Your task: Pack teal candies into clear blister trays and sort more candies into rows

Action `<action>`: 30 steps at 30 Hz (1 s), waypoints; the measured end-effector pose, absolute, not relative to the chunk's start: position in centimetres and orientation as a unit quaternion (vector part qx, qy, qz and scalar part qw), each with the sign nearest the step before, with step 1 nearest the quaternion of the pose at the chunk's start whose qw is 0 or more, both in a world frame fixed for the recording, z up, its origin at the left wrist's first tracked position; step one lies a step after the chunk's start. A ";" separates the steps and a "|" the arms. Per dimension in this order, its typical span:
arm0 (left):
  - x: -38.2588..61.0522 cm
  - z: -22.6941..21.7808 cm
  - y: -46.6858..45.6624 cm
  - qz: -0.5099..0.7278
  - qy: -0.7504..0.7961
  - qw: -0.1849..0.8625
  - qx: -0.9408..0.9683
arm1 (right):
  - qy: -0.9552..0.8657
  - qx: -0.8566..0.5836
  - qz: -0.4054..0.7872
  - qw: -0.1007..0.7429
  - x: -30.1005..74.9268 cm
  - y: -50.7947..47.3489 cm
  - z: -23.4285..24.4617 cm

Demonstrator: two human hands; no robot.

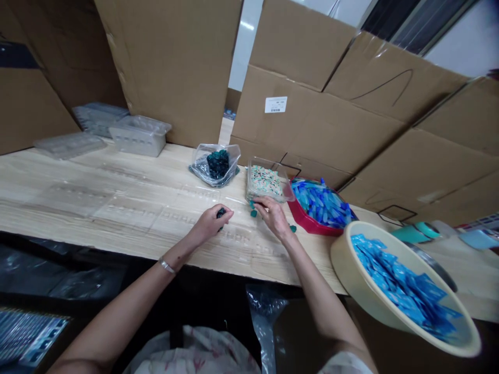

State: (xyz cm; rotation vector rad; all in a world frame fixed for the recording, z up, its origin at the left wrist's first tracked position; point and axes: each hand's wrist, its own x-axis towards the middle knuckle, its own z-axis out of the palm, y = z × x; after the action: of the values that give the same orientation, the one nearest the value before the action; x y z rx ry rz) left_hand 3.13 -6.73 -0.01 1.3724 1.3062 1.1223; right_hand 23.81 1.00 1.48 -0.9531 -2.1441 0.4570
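Observation:
My left hand [210, 223] rests on the wooden table [78, 192], its fingers pinched round a small dark teal piece [221, 212]. My right hand [275, 215] lies just right of it, fingers curled on small teal pieces [253, 210] at the foot of a clear tub [267, 182] of pale mixed bits. Both hands sit over clear plastic blister trays [237, 244] laid flat on the table. A clear bag [215, 165] with dark teal pieces stands behind my left hand.
A red tray [307, 223] of blue packets sits right of the tub. A cream bowl [351, 275] of blue packets hangs over the table's front edge. Stacked clear trays [138, 135] stand at the back left. Cardboard boxes [331, 119] wall the back.

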 end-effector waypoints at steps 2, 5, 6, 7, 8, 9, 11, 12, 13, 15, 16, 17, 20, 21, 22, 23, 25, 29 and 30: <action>2.7 -0.3 -6.9 0.451 0.526 0.454 0.560 | -0.867 -0.358 0.145 0.316 24.2 2.1 0.8; 2.5 -0.4 -7.1 0.445 0.528 0.466 0.553 | -0.888 -0.348 0.124 0.273 24.3 3.3 -0.6; 2.5 -0.4 -7.1 0.443 0.529 0.472 0.548 | -0.892 -0.346 0.119 0.267 24.3 3.6 -1.0; 2.5 -0.4 -7.2 0.441 0.530 0.478 0.544 | -0.894 -0.343 0.115 0.263 24.2 3.8 -1.4; 2.5 -0.4 -7.2 0.440 0.531 0.482 0.541 | -0.897 -0.340 0.115 0.260 24.2 4.0 -1.7; 2.5 -0.4 -7.2 0.439 0.530 0.485 0.539 | -0.898 -0.338 0.115 0.257 24.2 4.1 -2.0; 2.4 -0.5 -7.1 0.441 0.528 0.488 0.538 | -0.899 -0.337 0.118 0.254 24.2 4.3 -2.3; 2.4 -0.5 -7.0 0.441 0.527 0.488 0.538 | -0.899 -0.338 0.118 0.252 24.2 4.3 -2.3; 2.4 -0.6 -7.0 0.441 0.527 0.489 0.538 | -0.900 -0.339 0.115 0.249 24.2 4.4 -2.3; 2.4 -0.7 -6.9 0.441 0.526 0.492 0.534 | -0.903 -0.338 0.105 0.243 24.2 4.3 -2.2; 2.4 -0.7 -6.9 0.442 0.526 0.495 0.532 | -0.906 -0.336 0.098 0.239 24.2 4.3 -2.2; 2.5 -0.7 -6.9 0.443 0.526 0.498 0.528 | -0.909 -0.333 0.091 0.235 24.1 4.3 -2.1; 2.5 -0.8 -6.9 0.451 0.523 0.504 0.518 | -0.915 -0.329 0.068 0.225 24.2 4.2 -2.1; 2.5 -0.8 -6.9 0.453 0.522 0.506 0.516 | -0.915 -0.331 0.061 0.222 24.2 4.2 -2.1; 2.5 -0.8 -6.9 0.454 0.521 0.507 0.515 | -0.915 -0.334 0.053 0.220 24.2 4.2 -2.1; 2.5 -0.8 -6.9 0.455 0.521 0.507 0.515 | -0.914 -0.338 0.046 0.218 24.2 4.2 -2.1; 2.4 -1.0 -6.9 0.451 0.522 0.506 0.518 | -0.912 -0.347 0.036 0.217 24.1 4.1 -2.0; 2.4 -1.6 -6.5 0.440 0.526 0.479 0.548 | -0.911 -0.349 0.033 0.217 24.0 4.2 -1.9; 2.5 -1.7 -6.2 0.438 0.528 0.456 0.567 | -0.913 -0.345 0.036 0.216 24.0 4.3 -1.9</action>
State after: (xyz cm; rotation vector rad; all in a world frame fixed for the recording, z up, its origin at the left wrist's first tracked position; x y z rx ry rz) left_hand 2.47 -6.24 -1.75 1.3983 1.3032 1.0804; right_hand 23.95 4.25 -1.93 -0.9569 -2.5291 0.0987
